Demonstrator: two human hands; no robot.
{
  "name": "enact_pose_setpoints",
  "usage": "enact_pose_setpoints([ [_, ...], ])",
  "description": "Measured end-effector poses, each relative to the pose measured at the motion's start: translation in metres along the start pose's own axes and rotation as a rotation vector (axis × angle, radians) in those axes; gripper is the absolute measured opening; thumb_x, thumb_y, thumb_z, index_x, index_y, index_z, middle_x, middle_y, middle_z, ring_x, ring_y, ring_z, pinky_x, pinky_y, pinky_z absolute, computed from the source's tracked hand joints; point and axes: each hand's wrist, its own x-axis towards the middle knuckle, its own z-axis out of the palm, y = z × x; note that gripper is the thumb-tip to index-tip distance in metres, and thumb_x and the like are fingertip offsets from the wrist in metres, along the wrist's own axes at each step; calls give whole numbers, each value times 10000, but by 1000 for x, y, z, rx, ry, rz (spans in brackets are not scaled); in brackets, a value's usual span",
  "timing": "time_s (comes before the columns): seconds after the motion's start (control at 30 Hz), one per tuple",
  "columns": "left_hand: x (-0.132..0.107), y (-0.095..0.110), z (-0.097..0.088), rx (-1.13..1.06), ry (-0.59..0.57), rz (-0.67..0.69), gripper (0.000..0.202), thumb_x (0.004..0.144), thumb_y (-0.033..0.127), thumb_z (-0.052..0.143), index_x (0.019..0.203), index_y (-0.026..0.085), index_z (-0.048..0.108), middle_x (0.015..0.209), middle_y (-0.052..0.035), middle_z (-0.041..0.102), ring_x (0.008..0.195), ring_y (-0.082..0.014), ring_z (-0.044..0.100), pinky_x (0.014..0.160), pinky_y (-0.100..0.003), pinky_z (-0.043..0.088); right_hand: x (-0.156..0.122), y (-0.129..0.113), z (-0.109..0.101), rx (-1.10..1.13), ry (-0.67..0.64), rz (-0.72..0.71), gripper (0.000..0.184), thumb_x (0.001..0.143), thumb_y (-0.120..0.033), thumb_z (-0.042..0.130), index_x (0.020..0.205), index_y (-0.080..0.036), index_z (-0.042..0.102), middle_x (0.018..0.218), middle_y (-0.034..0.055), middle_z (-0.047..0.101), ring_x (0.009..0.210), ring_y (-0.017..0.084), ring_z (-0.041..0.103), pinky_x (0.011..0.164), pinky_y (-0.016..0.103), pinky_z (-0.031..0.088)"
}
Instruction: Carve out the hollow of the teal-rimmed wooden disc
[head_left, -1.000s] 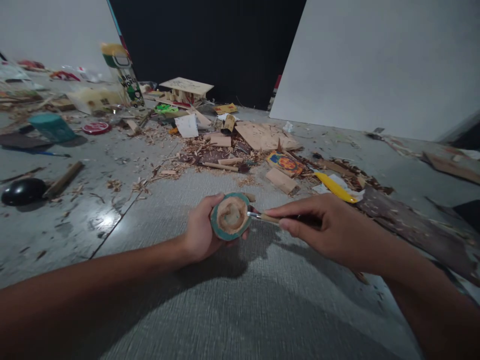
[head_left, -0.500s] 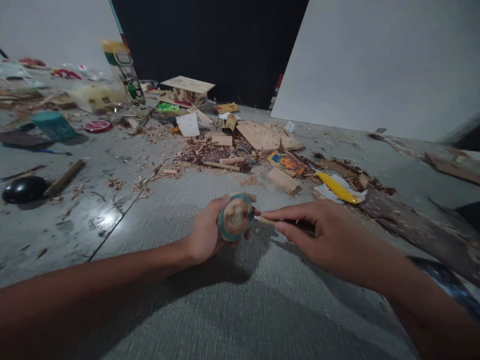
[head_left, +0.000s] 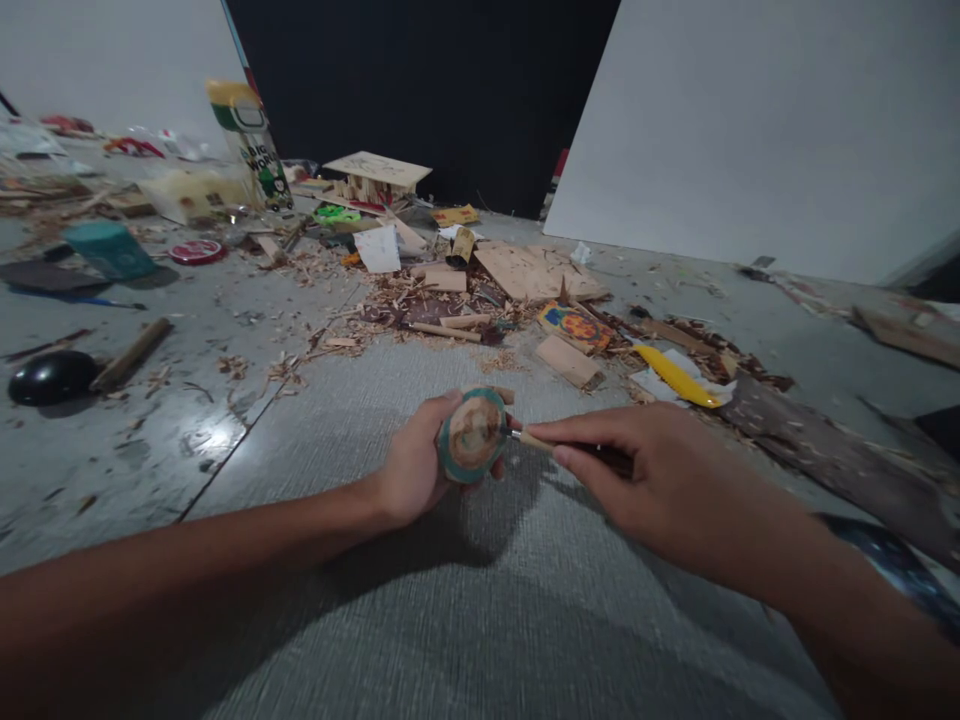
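My left hand [head_left: 414, 462] is wrapped around a small round wooden piece [head_left: 472, 436] with a teal rim and a hollowed pale centre, held just above the grey floor. My right hand [head_left: 652, 480] pinches a thin tool with a wooden handle [head_left: 536, 441]; its metal tip touches the right side of the round piece's hollow. Both hands are closed and almost meet at the middle of the view.
Wood shavings and offcuts [head_left: 420, 300] litter the floor ahead, with a yellow tool [head_left: 675, 377], a painted card [head_left: 574, 325], a teal cup [head_left: 109, 250], a black round object [head_left: 49, 377] beside a stick, a tall carton [head_left: 251, 145] and a white board [head_left: 750, 130] leaning at the right.
The round piece has turned slightly in my left hand and shifted a little right. My right hand has drawn closer, its tool tip now at the hollow's edge.
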Motion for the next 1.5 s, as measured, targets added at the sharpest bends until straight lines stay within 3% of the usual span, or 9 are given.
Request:
enact_pose_setpoints([
  [0.2,0,0,-1,5,-13,-17,564,848,480,376,1086,56,662,661,-95,662,505,-176,557,391,-235,362,3,10,0,77,-76,47,327,907,-205,554,1137,-297,767,901,2,801,501,108,573,439,226,384],
  [0.37,0,2,-3,-23,-44,-39,615,845,505,363,1103,28,654,591,-92,644,493,-184,556,409,-240,369,7,20,3,196,-132,62,325,920,-245,546,1163,-282,758,806,12,780,465,89,454,418,214,322],
  [0.57,2,3,-3,-88,-80,-39,618,840,504,358,1123,32,638,651,-107,665,522,-204,595,387,-237,351,14,32,4,282,-118,7,301,907,-297,581,1136,-265,773,770,31,757,545,112,516,465,220,360],
  [0.73,2,4,-3,-94,-77,-40,608,837,500,379,1135,33,630,726,-131,687,591,-220,630,394,-234,356,10,37,-2,230,-96,34,314,917,-326,570,1159,-276,764,637,20,707,482,115,475,414,226,313],
  [0.93,0,4,-1,-92,-13,-17,566,833,473,409,1143,51,623,862,-146,702,580,-195,611,388,-231,354,3,21,-2,136,-57,17,308,914,-261,574,1154,-313,761,964,21,798,613,142,655,495,225,468],
  [1.2,1,0,-1,-36,12,5,521,847,456,413,1153,84,612,915,-135,696,548,-168,579,386,-233,377,0,3,4,11,-2,16,325,917,-196,545,1087,-347,778,1004,-36,793,737,165,728,594,257,521],
  [1.5,-1,0,-3,-49,25,13,497,838,463,401,993,75,671,814,-127,693,545,-171,581,411,-244,404,5,8,9,160,-54,98,315,899,-215,565,1127,-286,770,1033,10,790,676,154,697,533,247,501],
])
